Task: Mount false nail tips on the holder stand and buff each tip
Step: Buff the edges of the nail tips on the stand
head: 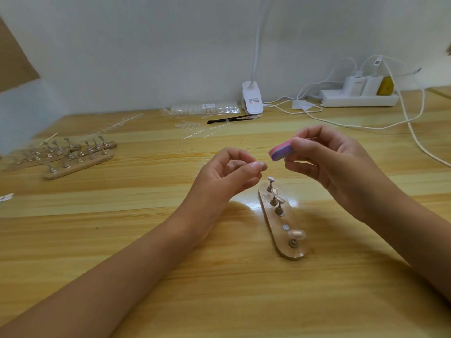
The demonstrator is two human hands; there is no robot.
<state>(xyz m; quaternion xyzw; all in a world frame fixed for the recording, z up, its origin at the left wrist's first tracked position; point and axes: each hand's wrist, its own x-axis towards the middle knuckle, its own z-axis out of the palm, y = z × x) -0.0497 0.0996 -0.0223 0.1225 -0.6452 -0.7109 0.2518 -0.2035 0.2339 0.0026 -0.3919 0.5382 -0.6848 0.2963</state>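
Note:
A wooden holder stand (288, 251) lies on the table in front of me with several metal pegs, and one bare magnet spot (285, 227) has no peg on it. A clear nail tip (296, 234) sits on the nearest peg. My left hand (231, 172) pinches a small peg with a clear nail tip (259, 165) between thumb and fingers, just above the stand's far end. My right hand (327, 162) grips a pink and purple buffer block (280, 150), held a little apart from that tip.
Three more wooden stands with pegs (73, 154) lie at the left. Bags and strips of clear tips (205, 109), a black brush (229, 119), a white clip lamp (252, 98), and a power strip (358, 97) with cables sit along the back edge.

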